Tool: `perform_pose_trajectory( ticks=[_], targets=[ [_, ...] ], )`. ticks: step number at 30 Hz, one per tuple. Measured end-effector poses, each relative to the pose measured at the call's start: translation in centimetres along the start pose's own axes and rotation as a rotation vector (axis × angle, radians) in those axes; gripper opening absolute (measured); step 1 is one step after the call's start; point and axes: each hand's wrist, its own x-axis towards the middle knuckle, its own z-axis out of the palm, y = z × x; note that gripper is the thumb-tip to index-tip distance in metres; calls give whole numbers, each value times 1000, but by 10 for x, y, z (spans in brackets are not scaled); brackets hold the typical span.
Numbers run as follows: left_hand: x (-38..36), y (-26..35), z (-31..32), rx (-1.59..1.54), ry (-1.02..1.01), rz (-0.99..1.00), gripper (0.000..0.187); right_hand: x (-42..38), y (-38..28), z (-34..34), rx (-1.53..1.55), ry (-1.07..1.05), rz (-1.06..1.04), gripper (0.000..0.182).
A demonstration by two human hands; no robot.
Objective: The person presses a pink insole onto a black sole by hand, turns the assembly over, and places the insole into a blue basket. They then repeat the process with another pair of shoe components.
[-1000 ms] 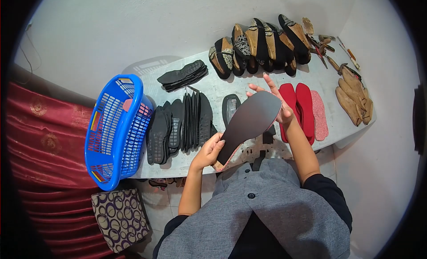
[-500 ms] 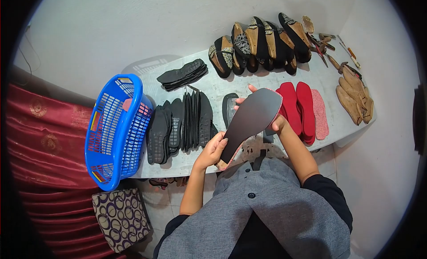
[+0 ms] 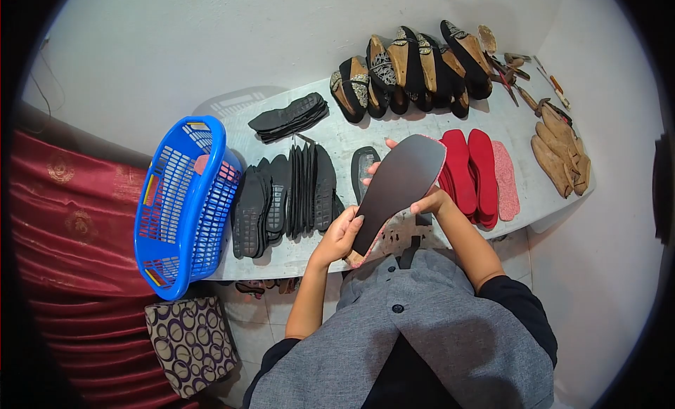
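A large insole, dark on the side facing me and edged in pink-red, is held tilted above the table's front edge. My left hand grips its narrow lower end, thumb on the dark face. My right hand holds the wide upper end from the right, with part of the hand hidden behind it. A black sole lies just behind the insole on the left. Red insoles and a pink one lie to its right.
Stacks of black soles stand on the table beside a blue basket. Decorated shoes line the back. Wooden lasts and tools lie at the right. A patterned stool stands below the basket.
The insole has shifted slightly up in view, with both hands still on it. More of the black sole behind it shows.
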Motion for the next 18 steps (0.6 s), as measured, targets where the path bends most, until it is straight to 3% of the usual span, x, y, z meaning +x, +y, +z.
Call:
perform_pose_trajectory(
  ticks=[7,18],
  targets=[
    [4,8,2,-10,-9,-80,26,-1,-3,0,-40,41,11,108],
    [6,8,-2,-47,-20,-101,24,1,-11,7,-40,38,28,110]
  ],
)
